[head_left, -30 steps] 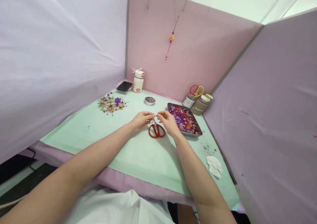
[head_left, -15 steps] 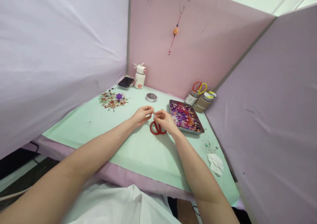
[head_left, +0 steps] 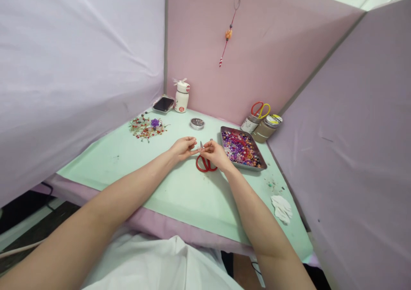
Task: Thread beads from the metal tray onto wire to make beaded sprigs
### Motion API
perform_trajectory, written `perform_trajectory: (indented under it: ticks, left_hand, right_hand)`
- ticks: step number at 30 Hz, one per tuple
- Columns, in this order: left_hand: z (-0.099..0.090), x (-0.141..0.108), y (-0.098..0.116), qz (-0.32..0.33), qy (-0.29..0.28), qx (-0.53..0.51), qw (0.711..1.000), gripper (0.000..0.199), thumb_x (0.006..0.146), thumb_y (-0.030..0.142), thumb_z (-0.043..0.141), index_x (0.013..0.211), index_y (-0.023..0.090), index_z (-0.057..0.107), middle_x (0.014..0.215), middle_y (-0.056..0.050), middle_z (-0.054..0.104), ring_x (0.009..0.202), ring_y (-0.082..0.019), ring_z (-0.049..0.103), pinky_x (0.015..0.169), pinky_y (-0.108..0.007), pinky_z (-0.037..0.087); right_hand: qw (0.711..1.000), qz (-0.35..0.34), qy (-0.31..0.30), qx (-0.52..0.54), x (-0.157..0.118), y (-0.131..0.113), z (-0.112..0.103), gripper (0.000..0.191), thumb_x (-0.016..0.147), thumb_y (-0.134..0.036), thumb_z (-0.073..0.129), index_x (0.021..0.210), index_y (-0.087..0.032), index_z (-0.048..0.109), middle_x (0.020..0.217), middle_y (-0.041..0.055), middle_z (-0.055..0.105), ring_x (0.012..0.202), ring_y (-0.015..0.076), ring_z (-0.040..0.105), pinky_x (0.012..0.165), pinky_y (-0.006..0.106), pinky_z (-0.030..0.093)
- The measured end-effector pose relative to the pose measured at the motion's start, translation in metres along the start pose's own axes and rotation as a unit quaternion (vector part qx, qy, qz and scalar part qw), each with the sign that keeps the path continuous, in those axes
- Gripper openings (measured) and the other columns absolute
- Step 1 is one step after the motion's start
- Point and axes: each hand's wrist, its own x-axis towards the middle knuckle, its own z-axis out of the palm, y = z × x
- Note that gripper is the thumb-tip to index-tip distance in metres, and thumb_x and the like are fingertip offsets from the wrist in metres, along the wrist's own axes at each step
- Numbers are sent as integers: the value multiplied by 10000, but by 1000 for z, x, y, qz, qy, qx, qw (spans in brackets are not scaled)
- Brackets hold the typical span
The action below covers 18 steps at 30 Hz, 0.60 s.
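Over the middle of the table, my left hand [head_left: 185, 147] is curled, with one finger reaching toward the fingertips of the other hand. Facing it closely, my right hand [head_left: 214, 152] pinches thumb and fingers together. Whatever lies in the fingers of either hand is too small to make out. Just below them lies a pair of red-handled scissors [head_left: 202, 165], its blade tip showing between the hands and one handle loop partly covered by my right hand. To the right stands a metal tray [head_left: 259, 167] of purple, orange and clear beads with red cord among them.
At the left lies a pile of beaded strands [head_left: 144, 129] with a purple bead cluster. Behind are a phone [head_left: 163, 104], a white bottle [head_left: 182, 97] and a small round case [head_left: 197, 123]. Jars [head_left: 266, 129] stand back right; a white cloth [head_left: 281, 209] lies front right.
My fingertips have parted slightly, and one left finger now stretches toward my right hand. More of the scissor blade shows between them. The camera view has shifted a little.
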Motion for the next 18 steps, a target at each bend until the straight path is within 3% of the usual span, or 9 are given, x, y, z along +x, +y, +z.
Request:
perform_trajectory:
  ticks: [11,18]
  left_hand:
    - [-4,4,2,-29,11,-6,1000,170,793,-12,542,759,154,531,650,31,501,579,-58,455,865,-401,542]
    - [-4,5,1,-25,-13,-5,1000,156,781,7,587,761,157,547,657,21,518,609,-73,478,829,-372,551]
  right_hand:
    - [997,-29,1,-65,4,7,-4,245,659,-295,658,832,-205,511,750,6,640,675,153,609,646,303,483]
    - [993,-46,12,-108,3,3,-2,242,717,-398,647,806,-210,523,684,-3,621,632,155,581,600,289,449]
